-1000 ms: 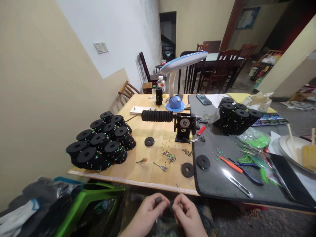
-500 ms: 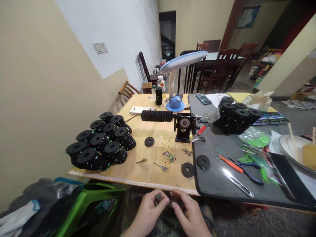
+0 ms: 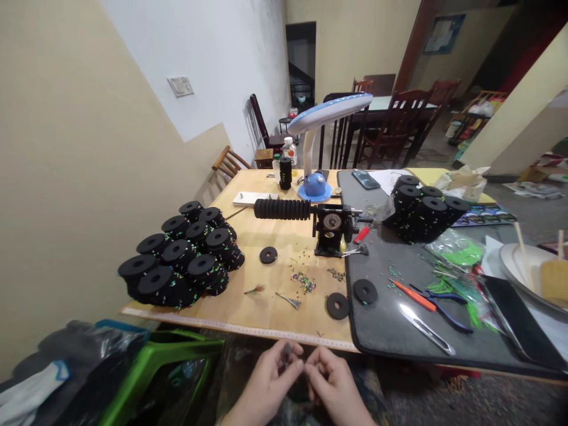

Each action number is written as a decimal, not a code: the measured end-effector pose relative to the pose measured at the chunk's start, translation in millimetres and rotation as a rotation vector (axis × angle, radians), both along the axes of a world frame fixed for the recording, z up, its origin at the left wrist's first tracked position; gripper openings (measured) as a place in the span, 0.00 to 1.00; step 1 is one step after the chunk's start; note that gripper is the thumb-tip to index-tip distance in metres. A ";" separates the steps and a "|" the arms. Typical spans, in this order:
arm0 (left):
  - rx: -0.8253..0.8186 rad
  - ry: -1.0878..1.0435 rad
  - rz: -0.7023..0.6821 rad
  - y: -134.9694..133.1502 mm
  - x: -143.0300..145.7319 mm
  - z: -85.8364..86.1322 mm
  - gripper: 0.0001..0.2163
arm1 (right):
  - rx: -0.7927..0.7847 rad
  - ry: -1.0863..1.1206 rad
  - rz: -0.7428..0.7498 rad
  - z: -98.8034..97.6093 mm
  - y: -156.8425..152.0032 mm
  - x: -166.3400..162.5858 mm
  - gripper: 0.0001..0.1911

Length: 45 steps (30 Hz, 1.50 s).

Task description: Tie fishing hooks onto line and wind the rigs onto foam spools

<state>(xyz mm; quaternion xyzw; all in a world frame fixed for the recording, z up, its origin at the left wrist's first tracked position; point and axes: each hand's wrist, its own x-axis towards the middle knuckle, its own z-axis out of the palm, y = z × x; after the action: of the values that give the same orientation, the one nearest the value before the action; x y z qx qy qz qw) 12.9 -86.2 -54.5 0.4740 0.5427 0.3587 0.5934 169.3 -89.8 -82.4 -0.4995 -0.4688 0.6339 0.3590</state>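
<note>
Just below the table's front edge, my left hand (image 3: pixel 273 378) is closed around a small dark grey piece (image 3: pixel 287 350), too small to name. Fingertips pinched, my right hand (image 3: pixel 332 378) meets the left one; whatever lies between its fingers is too fine to make out. On the wooden tabletop beyond are a small feathery tuft (image 3: pixel 290 301), a second tuft (image 3: pixel 255 289) and a scatter of coloured beads (image 3: pixel 304 282). Black foam rings (image 3: pixel 338 305) lie around them. Behind stands a black hand-cranked winder (image 3: pixel 331 228) with foam rings (image 3: pixel 281 209) lined up on its shaft.
Stacks of black foam spools (image 3: pixel 177 251) fill the left side; more stacks (image 3: pixel 426 210) stand at right. On the grey mat (image 3: pixel 377 331) lie tweezers (image 3: pixel 428 331), an orange-handled tool (image 3: pixel 415 296), pliers (image 3: pixel 452 310) and a phone (image 3: pixel 523 319). A blue lamp (image 3: pixel 315 186) rises behind the winder.
My right hand's fingers have drawn together into a pinch and moved against the left fingertips. The left hand keeps its grey piece, turned slightly. Things on the table have stayed put.
</note>
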 end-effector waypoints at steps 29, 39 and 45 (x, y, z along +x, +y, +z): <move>-0.147 -0.194 -0.019 -3.7 7.7 -11.3 0.18 | -0.189 0.197 -0.121 -1.5 3.2 -5.8 0.33; -0.177 -0.185 0.040 -4.8 11.2 -10.9 0.19 | -0.197 0.164 -0.141 -9.3 2.7 -5.9 0.32; -0.073 -0.098 0.092 -2.6 11.5 -7.8 0.18 | -0.199 0.171 -0.152 -15.4 -2.3 -2.2 0.31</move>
<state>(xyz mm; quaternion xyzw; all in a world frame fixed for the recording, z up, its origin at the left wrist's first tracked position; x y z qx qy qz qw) 24.4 -88.8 -62.4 0.4086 0.5470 0.3884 0.6188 167.1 -92.1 -97.8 -0.5110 -0.3322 0.6883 0.3934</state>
